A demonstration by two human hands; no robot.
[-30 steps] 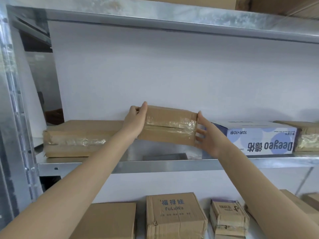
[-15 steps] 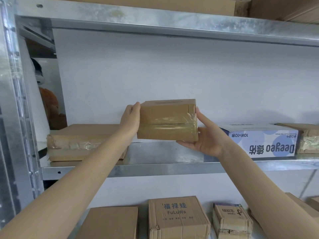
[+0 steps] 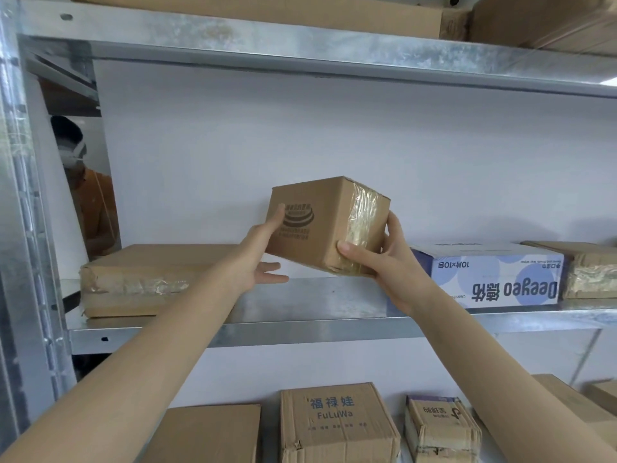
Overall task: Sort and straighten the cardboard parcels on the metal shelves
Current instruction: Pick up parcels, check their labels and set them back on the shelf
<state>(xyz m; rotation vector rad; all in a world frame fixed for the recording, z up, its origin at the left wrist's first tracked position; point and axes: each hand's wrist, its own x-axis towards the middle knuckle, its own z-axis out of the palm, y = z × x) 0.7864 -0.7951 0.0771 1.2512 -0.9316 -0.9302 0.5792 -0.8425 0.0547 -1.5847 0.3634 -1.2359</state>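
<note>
A small cardboard parcel (image 3: 329,225) is being held in the air, tilted, above the middle stretch of the middle shelf (image 3: 317,299) and clear of its surface. It is being gripped by the right hand (image 3: 384,265): the thumb is being pressed on the lower front corner, and the fingers (image 3: 395,225) are being curled round the tape-covered side. The left hand (image 3: 255,253) is being held open. Its thumb is being laid against the printed face, and its fingers (image 3: 272,266) are being stretched straight and spread beneath the parcel's lower edge; whether they are touching it cannot be told.

Toward the shelf's left end a flat parcel (image 3: 140,282) is lying, with crumpled tape along its front. Toward the right end a blue-and-white box (image 3: 494,279) lettered "Deeyeo" is lying upside down at the front edge, and a taped parcel (image 3: 591,269) is sitting just beside it at the far right.

Below the shelf's front edge three more are being shown: a plain parcel (image 3: 207,432), a "FuLuWa" parcel (image 3: 337,426) and a smaller taped parcel (image 3: 440,429). Past the left upright (image 3: 23,195), a person in an orange top (image 3: 96,202) is being partly seen.
</note>
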